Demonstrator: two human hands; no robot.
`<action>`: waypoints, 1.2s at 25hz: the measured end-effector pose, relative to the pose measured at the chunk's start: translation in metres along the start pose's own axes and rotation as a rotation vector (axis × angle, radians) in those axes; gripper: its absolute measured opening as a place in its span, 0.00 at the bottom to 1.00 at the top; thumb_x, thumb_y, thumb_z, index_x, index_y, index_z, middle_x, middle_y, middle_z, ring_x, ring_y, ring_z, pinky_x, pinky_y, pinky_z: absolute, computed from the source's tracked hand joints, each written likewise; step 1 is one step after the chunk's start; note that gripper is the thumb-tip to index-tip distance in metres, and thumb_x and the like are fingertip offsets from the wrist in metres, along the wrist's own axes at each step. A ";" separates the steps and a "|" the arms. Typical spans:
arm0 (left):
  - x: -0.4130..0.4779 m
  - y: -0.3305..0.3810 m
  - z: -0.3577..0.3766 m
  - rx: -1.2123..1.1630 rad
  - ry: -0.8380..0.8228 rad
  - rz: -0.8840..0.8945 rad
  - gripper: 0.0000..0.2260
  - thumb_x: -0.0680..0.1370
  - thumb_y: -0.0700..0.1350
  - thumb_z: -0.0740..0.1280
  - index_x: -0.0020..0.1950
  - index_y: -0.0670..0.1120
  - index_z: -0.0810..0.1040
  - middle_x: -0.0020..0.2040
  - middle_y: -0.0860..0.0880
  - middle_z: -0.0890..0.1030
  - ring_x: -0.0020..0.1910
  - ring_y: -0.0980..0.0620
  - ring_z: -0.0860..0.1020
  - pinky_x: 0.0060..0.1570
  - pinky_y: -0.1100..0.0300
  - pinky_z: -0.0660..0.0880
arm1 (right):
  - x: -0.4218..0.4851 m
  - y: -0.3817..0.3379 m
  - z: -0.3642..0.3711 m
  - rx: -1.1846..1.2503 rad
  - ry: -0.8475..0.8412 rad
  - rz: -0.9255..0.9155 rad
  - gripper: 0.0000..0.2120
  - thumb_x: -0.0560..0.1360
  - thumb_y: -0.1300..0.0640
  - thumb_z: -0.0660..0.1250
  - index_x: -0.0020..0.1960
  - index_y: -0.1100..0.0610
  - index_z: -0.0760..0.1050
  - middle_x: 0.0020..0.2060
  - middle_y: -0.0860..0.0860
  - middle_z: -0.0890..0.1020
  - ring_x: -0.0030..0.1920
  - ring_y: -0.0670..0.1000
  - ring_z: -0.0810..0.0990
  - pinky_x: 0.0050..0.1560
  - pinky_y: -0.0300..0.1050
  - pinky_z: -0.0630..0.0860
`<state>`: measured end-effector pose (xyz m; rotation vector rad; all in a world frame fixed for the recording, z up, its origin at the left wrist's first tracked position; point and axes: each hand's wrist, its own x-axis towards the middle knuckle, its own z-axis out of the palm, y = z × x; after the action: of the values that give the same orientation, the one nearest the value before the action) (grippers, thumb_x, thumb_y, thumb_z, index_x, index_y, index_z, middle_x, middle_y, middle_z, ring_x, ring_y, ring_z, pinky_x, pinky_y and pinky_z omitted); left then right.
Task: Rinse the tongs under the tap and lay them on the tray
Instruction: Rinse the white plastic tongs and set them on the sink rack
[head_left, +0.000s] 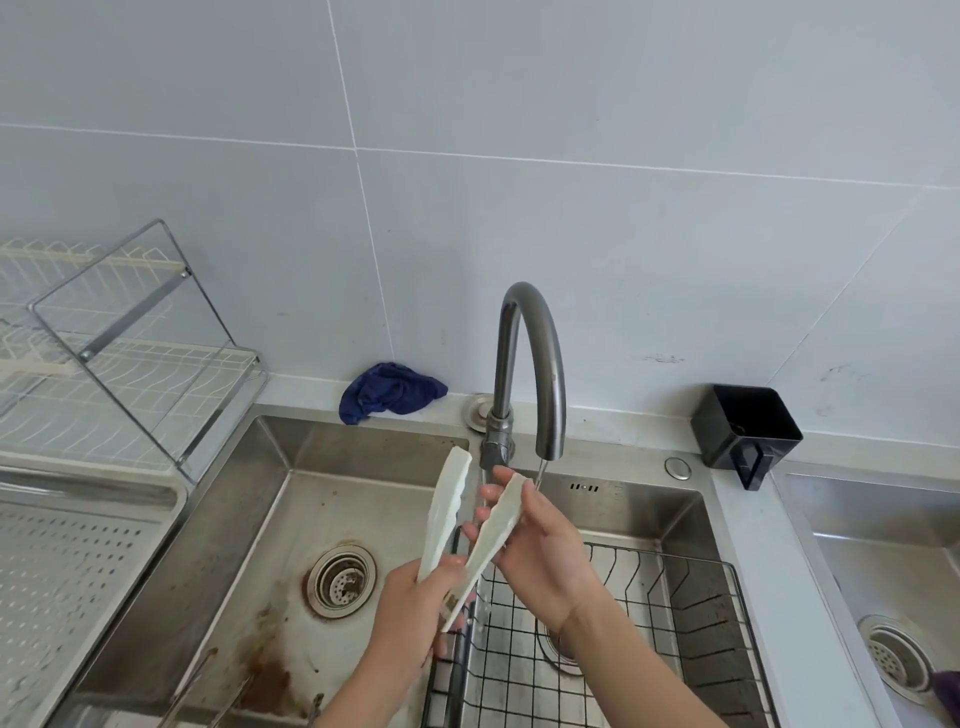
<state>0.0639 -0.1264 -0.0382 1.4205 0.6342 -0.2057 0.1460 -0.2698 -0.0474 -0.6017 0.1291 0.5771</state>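
The left hand (415, 597) grips the tongs (447, 501) at their hinge end. The right hand (540, 545) pinches one arm between thumb and fingers, so the tongs stand splayed in a V over the sink (270, 545), tips toward twelve o'clock just below the tap (530, 353). This looks like the rinsing step, the right hand seemingly rubbing that arm, though any stream shows only faintly. The next move likely calls for wetting the other arm, then carrying the tongs toward nine o'clock to lay them flat on the tray (78, 566), which sits well apart.
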 end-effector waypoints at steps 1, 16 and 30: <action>0.000 0.002 0.003 -0.073 -0.049 -0.058 0.13 0.70 0.48 0.71 0.46 0.39 0.85 0.34 0.39 0.83 0.27 0.47 0.77 0.19 0.61 0.67 | 0.002 0.000 0.003 0.009 0.008 -0.007 0.18 0.81 0.48 0.68 0.63 0.60 0.77 0.42 0.55 0.78 0.40 0.53 0.75 0.52 0.56 0.79; 0.014 -0.008 0.034 -0.265 -0.306 -0.357 0.12 0.71 0.49 0.73 0.41 0.39 0.85 0.31 0.40 0.79 0.23 0.46 0.74 0.24 0.59 0.70 | 0.000 -0.020 0.030 -0.135 0.142 -0.038 0.15 0.83 0.52 0.60 0.40 0.57 0.71 0.30 0.53 0.71 0.27 0.50 0.68 0.27 0.42 0.69; 0.023 -0.015 0.028 -0.079 -0.084 0.074 0.20 0.77 0.67 0.61 0.65 0.61 0.72 0.52 0.42 0.81 0.40 0.44 0.81 0.31 0.53 0.76 | -0.016 -0.021 0.020 -0.526 0.248 -0.319 0.16 0.70 0.61 0.79 0.46 0.69 0.75 0.42 0.61 0.85 0.46 0.65 0.88 0.47 0.57 0.84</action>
<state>0.0831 -0.1505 -0.0623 1.3493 0.5150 -0.1792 0.1432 -0.2800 -0.0159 -1.1820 0.1111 0.2178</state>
